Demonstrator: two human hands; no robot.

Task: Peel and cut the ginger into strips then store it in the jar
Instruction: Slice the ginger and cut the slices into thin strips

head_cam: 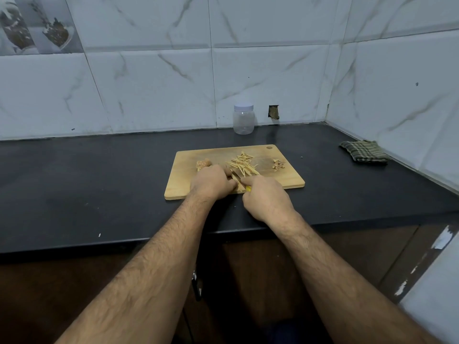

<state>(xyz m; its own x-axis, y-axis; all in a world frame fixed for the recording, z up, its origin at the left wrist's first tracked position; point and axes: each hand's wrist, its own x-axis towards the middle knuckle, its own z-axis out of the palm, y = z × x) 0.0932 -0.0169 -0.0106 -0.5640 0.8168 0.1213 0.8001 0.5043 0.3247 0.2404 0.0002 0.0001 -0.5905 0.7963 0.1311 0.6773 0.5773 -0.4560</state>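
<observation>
Cutting is in hand. On the wooden cutting board [188, 181] the left hand [212, 182] curls down over a piece of ginger that is largely hidden beneath its fingers, while the right hand [267, 201] is wrapped round the yellow handle of a knife [239, 181], blade angled between the two hands. A heap of cut strips [244, 165] lies just beyond the blade; an uncut ginger piece [203, 163] sits at the board's left, touching or just beside the left hand, and a small pile of peelings [278, 165] sits apart at the right. The jar [243, 119] stands against the wall behind the board with its lid on and nothing visible inside. Judgement: slicing is part done and storing is not begun; the next cut calls for fingertips kept back from the blade. The hands work near the board's front edge, which lies close to the counter [99, 175] lip. There is open counter to either side, and a folded cloth [363, 152] lies well to the right.
</observation>
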